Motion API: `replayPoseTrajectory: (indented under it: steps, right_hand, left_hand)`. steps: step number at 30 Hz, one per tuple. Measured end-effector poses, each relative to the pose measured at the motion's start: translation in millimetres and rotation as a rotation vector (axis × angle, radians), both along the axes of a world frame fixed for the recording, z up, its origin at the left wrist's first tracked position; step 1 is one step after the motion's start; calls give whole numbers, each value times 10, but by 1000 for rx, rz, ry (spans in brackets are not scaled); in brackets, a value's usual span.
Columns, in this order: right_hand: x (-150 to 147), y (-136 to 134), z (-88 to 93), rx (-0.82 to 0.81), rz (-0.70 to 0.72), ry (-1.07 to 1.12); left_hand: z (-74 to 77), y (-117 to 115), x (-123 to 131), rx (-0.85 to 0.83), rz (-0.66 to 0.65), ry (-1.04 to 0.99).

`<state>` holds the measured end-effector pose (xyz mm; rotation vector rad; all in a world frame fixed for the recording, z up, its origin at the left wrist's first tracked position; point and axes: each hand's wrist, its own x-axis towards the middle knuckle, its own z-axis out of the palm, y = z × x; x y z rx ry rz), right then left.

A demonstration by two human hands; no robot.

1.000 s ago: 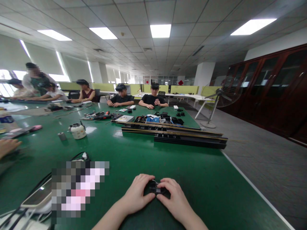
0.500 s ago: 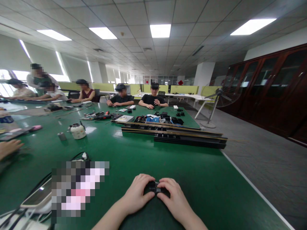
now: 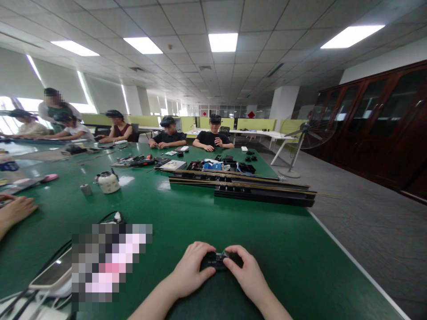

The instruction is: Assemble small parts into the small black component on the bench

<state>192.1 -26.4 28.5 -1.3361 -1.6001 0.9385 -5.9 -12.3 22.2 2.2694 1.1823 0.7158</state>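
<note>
Both my hands rest on the green table [image 3: 200, 222] near its front edge, meeting around a small black part [image 3: 215, 261]. My left hand [image 3: 191, 266] curls its fingers over the part's left end. My right hand [image 3: 245, 273] pinches the right end with thumb and fingertips. Most of the part is hidden between the fingers, so I cannot make out its shape.
Long black rails with thin rods [image 3: 253, 189] lie across the table farther back. A white kettle [image 3: 108, 181] and a small can [image 3: 86, 189] stand at left. A phone and cables [image 3: 53, 275] lie near left. Another person's hand [image 3: 15, 210] rests at far left. Several people sit at the far end.
My right hand's fingers have shifted slightly on the black part, lifting a little. The other person's hand at far left has slid further onto the table.
</note>
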Motion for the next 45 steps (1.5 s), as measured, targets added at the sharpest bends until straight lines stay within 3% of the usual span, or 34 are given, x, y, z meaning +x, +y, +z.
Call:
replayPoseTrajectory:
  steps: [10, 21, 28, 45]
  right_hand:
    - [33, 68, -119, 16, -35, 114]
    - [50, 107, -111, -16, -120, 360]
    - [83, 137, -211, -53, -148, 511]
    - [130, 159, -218, -72, -241, 584]
  left_hand:
    - [30, -16, 11, -16, 6, 2]
    - [32, -3, 10, -12, 1, 6]
    - [20, -12, 10, -11, -3, -4]
    - [-11, -8, 13, 10, -1, 2]
